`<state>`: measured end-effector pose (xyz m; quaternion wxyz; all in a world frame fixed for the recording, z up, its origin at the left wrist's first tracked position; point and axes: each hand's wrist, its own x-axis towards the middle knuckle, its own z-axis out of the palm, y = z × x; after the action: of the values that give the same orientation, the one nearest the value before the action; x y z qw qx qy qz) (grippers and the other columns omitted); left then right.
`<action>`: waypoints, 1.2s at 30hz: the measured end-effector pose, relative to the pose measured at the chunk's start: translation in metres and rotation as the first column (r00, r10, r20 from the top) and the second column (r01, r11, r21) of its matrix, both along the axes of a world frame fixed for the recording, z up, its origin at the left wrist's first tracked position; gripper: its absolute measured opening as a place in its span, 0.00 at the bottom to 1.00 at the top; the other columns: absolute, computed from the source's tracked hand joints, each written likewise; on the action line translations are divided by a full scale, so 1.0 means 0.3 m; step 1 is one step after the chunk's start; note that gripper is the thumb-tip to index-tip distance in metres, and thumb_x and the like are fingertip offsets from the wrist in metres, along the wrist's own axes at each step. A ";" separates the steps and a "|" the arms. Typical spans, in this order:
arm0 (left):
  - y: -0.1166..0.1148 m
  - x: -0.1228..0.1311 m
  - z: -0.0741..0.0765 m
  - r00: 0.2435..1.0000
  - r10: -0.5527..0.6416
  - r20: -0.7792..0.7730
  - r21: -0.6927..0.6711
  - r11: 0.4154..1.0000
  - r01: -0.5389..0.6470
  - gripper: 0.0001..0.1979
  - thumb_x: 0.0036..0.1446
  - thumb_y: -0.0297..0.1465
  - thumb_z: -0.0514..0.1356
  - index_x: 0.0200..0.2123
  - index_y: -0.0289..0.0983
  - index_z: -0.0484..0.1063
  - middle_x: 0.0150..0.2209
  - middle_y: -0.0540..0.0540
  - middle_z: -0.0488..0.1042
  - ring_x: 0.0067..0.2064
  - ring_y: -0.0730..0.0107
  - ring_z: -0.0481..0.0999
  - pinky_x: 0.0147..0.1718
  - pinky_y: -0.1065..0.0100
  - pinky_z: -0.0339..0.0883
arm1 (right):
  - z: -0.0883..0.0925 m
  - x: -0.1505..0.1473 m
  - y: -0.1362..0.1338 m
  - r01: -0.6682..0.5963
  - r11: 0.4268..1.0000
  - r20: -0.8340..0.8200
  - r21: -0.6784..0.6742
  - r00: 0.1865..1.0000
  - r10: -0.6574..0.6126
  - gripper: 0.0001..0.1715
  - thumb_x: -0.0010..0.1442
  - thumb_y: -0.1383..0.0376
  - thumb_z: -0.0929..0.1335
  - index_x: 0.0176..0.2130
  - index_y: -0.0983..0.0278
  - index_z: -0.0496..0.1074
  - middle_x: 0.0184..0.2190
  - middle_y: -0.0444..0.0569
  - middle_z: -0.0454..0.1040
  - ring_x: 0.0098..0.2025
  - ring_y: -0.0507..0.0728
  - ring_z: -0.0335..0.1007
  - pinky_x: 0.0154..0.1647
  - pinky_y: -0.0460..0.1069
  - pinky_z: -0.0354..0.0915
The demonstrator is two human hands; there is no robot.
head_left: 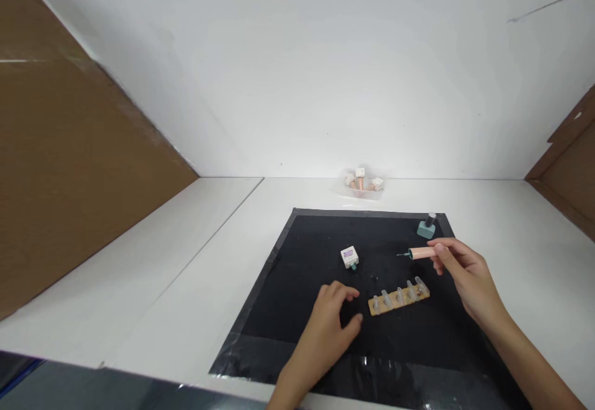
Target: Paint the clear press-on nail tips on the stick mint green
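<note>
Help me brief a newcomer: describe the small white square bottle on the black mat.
Find the flat black rectangular mat. Beyond the left hand lies the small white square bottle. Its white body and uncapped teal neck set it apart from the grey-capped squat teal bottle.

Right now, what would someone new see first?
Probably the slim pink brush, in the right hand's fingers above the black rectangular mat. Next, perhaps the tan rectangular strip with five clear tips, nearer on that mat. A squarish teal bottle sits near the mat's far right corner.

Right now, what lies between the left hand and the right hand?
The tan strip with its clear tips, on the black mat; the head view shows it.
</note>
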<state>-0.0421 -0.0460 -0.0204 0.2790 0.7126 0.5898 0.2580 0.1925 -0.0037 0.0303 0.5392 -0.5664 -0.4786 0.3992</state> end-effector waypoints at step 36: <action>0.147 0.113 0.061 0.610 -0.012 0.792 -0.300 0.863 0.407 0.24 0.45 0.52 0.62 0.28 0.38 0.59 0.18 0.58 0.62 0.14 0.84 0.59 0.14 0.78 0.51 | 0.068 -0.043 -0.006 -0.315 0.949 -0.036 -0.008 0.949 0.314 0.17 0.48 0.49 0.73 0.29 0.59 0.79 0.27 0.49 0.77 0.29 0.56 0.72 0.28 0.48 0.70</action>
<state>-0.0081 -0.0020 -0.0021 0.6890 0.5144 0.3665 0.3555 0.1796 -0.0056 0.0506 0.4731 -0.4794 -0.5506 0.4931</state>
